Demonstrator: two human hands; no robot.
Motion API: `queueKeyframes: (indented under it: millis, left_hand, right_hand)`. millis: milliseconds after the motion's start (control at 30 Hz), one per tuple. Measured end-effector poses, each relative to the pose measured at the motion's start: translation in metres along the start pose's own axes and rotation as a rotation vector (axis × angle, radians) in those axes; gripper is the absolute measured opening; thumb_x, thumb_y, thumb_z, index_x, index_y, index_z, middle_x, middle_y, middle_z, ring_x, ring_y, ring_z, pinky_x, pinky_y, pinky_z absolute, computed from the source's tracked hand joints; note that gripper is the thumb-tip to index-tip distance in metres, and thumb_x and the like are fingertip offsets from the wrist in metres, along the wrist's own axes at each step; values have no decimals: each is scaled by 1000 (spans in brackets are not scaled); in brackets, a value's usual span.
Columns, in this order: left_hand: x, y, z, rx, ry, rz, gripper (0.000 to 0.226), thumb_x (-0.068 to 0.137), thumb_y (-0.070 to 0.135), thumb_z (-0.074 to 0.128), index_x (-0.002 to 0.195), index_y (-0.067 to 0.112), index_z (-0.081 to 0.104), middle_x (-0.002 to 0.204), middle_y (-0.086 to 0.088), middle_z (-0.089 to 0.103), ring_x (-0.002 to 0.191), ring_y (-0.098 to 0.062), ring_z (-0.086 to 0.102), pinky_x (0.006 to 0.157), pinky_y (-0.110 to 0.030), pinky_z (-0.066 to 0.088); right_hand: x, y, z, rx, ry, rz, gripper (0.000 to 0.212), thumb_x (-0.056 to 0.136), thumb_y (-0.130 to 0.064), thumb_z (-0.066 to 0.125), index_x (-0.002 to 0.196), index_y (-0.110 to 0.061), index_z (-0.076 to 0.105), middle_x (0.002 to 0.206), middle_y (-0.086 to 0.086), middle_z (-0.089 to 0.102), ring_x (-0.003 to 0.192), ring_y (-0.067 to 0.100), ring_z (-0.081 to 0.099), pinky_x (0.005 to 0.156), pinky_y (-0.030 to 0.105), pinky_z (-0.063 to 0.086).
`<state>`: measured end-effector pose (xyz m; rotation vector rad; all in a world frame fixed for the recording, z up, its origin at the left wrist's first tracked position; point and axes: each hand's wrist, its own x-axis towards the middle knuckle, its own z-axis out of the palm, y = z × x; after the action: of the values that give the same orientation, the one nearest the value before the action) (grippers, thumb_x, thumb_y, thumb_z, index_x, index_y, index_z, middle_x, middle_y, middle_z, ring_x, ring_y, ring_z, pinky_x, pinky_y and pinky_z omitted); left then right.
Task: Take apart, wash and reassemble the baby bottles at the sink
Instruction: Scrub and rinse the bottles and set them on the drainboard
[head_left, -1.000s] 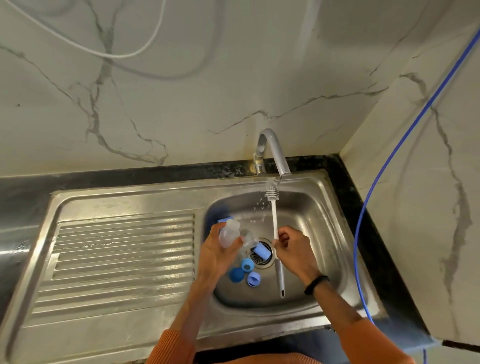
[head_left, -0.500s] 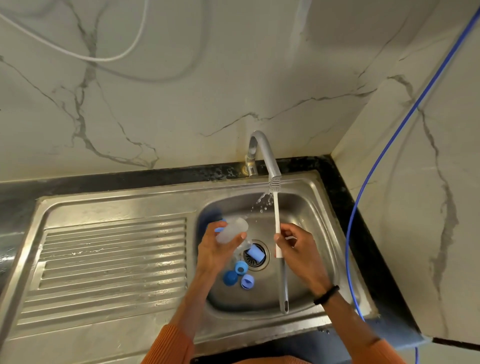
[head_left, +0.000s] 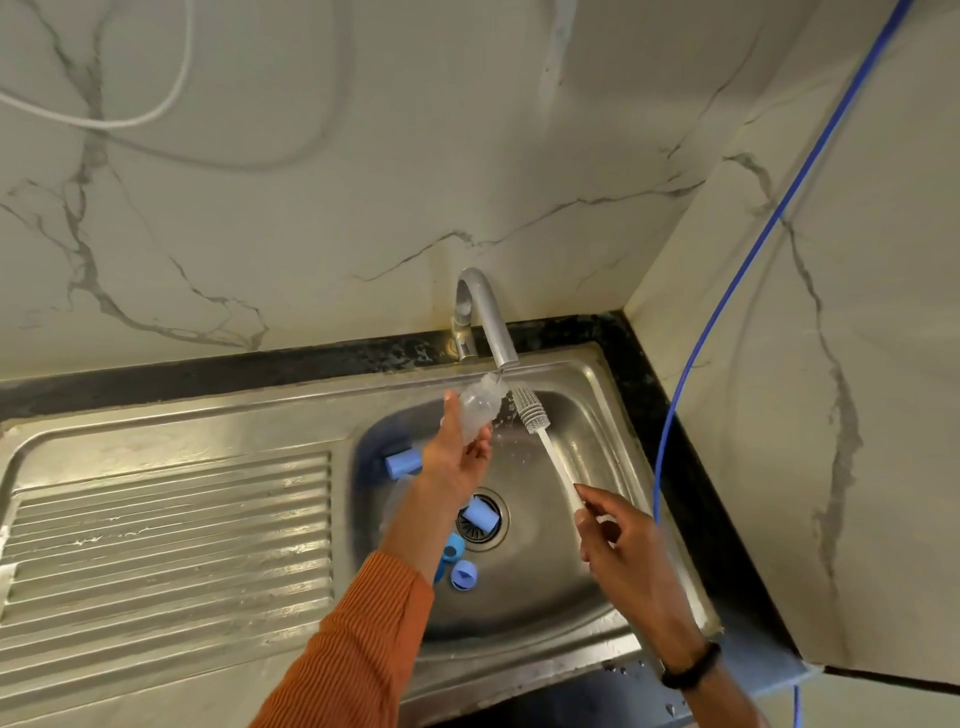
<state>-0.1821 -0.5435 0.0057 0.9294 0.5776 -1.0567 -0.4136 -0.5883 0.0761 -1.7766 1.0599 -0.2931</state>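
Sleeve (head_left: 358, 649), orange and ribbed, comes in at 6 o'clock on my left arm; a black band (head_left: 691, 673) sits on my right wrist at 5 o'clock. My right hand (head_left: 626, 545) pinches the white handle of the brush (head_left: 545, 447), fingers curled round its lower end, with the grey bristled head tilted toward 11 o'clock, just beside the spout's mouth. In the basin (head_left: 582, 587), near my left forearm, lie blue parts: a ring (head_left: 464, 574) nearest me, a cap (head_left: 454, 545) next to it, a blue cylinder (head_left: 480, 515) lying over the drain (head_left: 491, 530), and another blue piece (head_left: 402, 462) at 9 o'clock by the basin wall. My left hand (head_left: 454, 457) reaches up over the basin and grips the clear bottle (head_left: 475, 408), thumb and fingers wrapped round its body; the bottle tilts with its upper end right under the spout, where water splashes on it. Whether that end is the open mouth I can't tell. The ribbed drainboard (head_left: 171, 530) spreads out toward 9 o'clock. Beyond, the tap (head_left: 485, 317) arches from the black counter edge. A white cord (head_left: 156, 111) hangs on the marble wall at 11 o'clock, and a blue cable (head_left: 727, 291) runs down the wall at 2 o'clock.
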Motion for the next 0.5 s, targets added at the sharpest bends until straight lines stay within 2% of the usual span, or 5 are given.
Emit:
queueKeyframes:
  millis: [67, 167, 233, 367, 500]
  left_hand:
    - [3, 1, 2, -27, 19, -10, 66, 83, 56, 80, 117, 2, 65, 76, -12, 69, 57, -12, 60, 51, -22, 52]
    - [3, 8, -9, -16, 96, 13, 58, 78, 47, 88, 114, 7, 64, 92, -13, 69, 63, -12, 61, 55, -21, 54]
    - [0, 13, -23, 17, 127, 31, 52, 78, 41, 88, 112, 8, 65, 94, -12, 69, 66, -12, 60, 56, -20, 53]
    - [-8, 18, -46, 82, 94, 6, 41, 83, 34, 83, 111, 8, 69, 84, -10, 70, 59, -11, 58, 58, -23, 47]
    - [-9, 24, -60, 140, 85, 0, 32, 81, 33, 80, 105, 13, 72, 86, -8, 70, 62, -13, 57, 50, -22, 43]
  right_hand:
    - [-3, 4, -7, -18, 20, 1, 29, 101, -19, 65, 120, -41, 67, 96, -6, 70, 78, 20, 69, 72, 39, 62]
    - [-8, 9, -18, 1, 9, 2, 29, 98, -20, 69, 112, -45, 69, 96, -13, 69, 76, 22, 70, 67, 43, 62]
    - [-10, 11, -22, -25, -34, -20, 29, 97, -20, 71, 110, -46, 70, 96, -12, 68, 75, 21, 70, 67, 41, 61]
    - [-11, 2, -17, -151, -146, -98, 31, 94, -16, 74, 110, -43, 73, 93, -11, 70, 75, 16, 69, 68, 30, 60]
    - [-4, 3, -18, -121, -228, -56, 30, 94, -15, 75, 110, -41, 76, 91, -8, 73, 67, 18, 70, 61, 29, 58]
